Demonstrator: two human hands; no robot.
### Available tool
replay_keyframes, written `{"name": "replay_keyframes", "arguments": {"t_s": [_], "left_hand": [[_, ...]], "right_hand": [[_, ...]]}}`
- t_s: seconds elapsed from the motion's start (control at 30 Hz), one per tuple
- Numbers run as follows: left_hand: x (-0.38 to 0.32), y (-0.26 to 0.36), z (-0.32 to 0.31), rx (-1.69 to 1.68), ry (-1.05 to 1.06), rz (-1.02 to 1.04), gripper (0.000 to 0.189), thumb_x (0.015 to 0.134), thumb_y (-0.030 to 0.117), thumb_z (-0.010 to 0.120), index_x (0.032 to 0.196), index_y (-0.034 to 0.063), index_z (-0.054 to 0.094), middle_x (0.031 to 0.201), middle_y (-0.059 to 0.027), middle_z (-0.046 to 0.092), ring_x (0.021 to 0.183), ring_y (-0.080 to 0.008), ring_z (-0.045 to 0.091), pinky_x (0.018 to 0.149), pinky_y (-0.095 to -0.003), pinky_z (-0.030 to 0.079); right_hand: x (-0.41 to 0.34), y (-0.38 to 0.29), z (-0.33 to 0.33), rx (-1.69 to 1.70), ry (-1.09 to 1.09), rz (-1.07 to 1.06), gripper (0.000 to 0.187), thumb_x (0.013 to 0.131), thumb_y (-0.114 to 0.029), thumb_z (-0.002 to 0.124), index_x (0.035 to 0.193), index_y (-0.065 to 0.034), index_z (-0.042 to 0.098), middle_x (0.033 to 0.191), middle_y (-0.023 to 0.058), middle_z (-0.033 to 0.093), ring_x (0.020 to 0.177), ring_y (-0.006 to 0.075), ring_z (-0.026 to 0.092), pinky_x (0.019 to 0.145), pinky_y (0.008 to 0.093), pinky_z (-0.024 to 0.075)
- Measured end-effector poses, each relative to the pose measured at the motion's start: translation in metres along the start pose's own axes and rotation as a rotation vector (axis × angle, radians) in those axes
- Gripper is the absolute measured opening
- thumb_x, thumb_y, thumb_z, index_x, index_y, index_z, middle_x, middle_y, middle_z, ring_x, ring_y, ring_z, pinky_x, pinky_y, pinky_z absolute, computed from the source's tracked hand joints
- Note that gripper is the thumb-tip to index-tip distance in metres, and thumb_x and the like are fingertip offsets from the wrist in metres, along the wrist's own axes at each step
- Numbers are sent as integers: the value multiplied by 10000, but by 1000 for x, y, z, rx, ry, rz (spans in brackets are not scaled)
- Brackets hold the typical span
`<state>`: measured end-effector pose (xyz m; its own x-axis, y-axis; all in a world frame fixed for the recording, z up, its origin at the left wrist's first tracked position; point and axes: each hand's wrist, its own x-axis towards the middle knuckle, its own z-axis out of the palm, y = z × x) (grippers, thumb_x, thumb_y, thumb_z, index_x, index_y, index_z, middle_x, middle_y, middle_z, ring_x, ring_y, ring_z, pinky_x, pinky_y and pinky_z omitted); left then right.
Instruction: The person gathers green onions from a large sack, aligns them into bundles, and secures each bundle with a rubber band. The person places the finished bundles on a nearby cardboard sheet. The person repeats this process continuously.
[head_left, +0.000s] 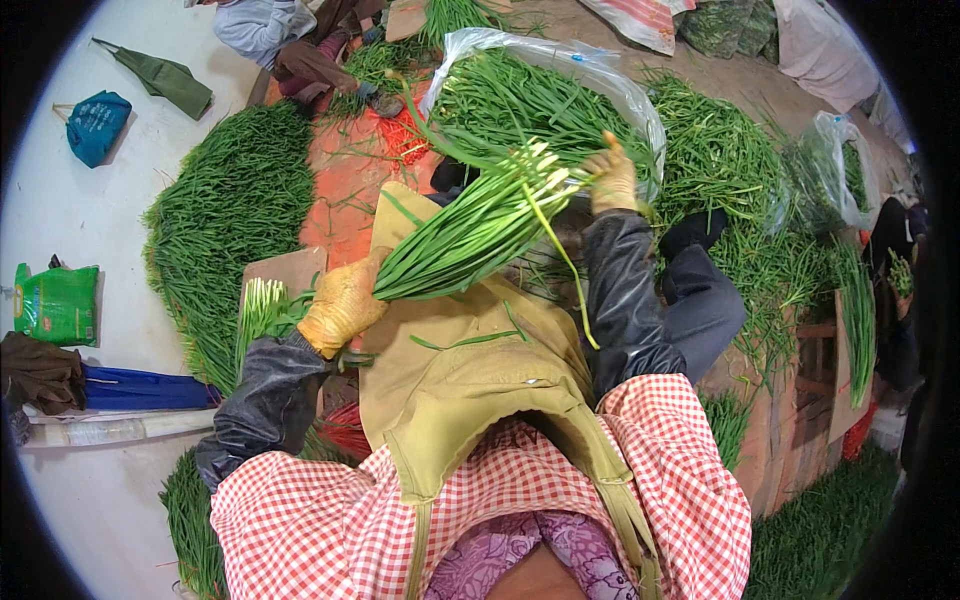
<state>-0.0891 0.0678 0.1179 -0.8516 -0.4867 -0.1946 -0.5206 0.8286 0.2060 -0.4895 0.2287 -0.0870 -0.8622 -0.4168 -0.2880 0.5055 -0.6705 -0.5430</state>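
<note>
A loose bunch of garlic chives (472, 232) lies slantwise across the front of my body, its pale stem ends up and to the right. My left hand (341, 300), in a yellowish work glove, grips the leafy lower end. My right hand (613, 178), gloved too, is beside the pale ends; whether its fingers hold any strands is unclear. One yellowed leaf (561, 255) dangles from the bunch towards my right sleeve. Below the bunch, a tan apron (480, 367) carries a few loose green leaves. Just beyond is a clear plastic bag (652, 127) filled with chives.
Stacked chives (232, 225) stand against the white wall at left. Trimmed chives (262, 300) rest on a board (289, 266) near my left wrist. Loose chives (712, 150) are heaped at right. Red ties (405, 139) lie ahead, near a seated person (262, 34).
</note>
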Motion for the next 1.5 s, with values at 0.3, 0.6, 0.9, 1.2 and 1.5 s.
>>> {"name": "replay_keyframes", "arguments": {"t_s": [0.3,0.6,0.9,1.2,1.5], "left_hand": [[-1,-59,60,255,257,-17,729,686,51,703,1380,133,495,939,-162,663,828,-384,662,713,-465,526],[-7,-77,95,460,180,-96,932,728,19,663,1564,144,271,966,-153,645,760,-313,668,662,-435,525],[2,-76,100,431,193,-63,949,764,19,638,1591,196,207,906,-137,604,717,-314,651,632,-430,521],[-6,-99,124,424,263,-45,975,794,12,607,1606,261,127,910,-131,581,688,-315,635,619,-444,515],[-2,-100,119,216,301,-9,914,760,-57,600,1567,235,287,1012,-177,579,821,-365,610,681,-455,511]], "right_hand": [[-179,36,13,-330,-365,737,490,907,-450,692,1232,-95,596,826,30,659,617,75,514,489,177,405],[-69,-4,-80,-1877,-78,254,628,847,-406,691,1335,-30,568,1235,215,620,1135,392,603,975,438,478],[-171,90,106,-1776,-722,-943,914,726,-531,768,1513,-262,389,1587,106,322,1466,291,291,1157,576,159],[-42,-24,98,-1802,147,-708,365,1017,-310,466,868,-35,653,822,135,670,797,326,637,783,475,489],[-114,99,32,-1968,-443,-163,373,884,-339,616,1128,-65,683,953,244,703,941,403,679,858,458,530]]}}
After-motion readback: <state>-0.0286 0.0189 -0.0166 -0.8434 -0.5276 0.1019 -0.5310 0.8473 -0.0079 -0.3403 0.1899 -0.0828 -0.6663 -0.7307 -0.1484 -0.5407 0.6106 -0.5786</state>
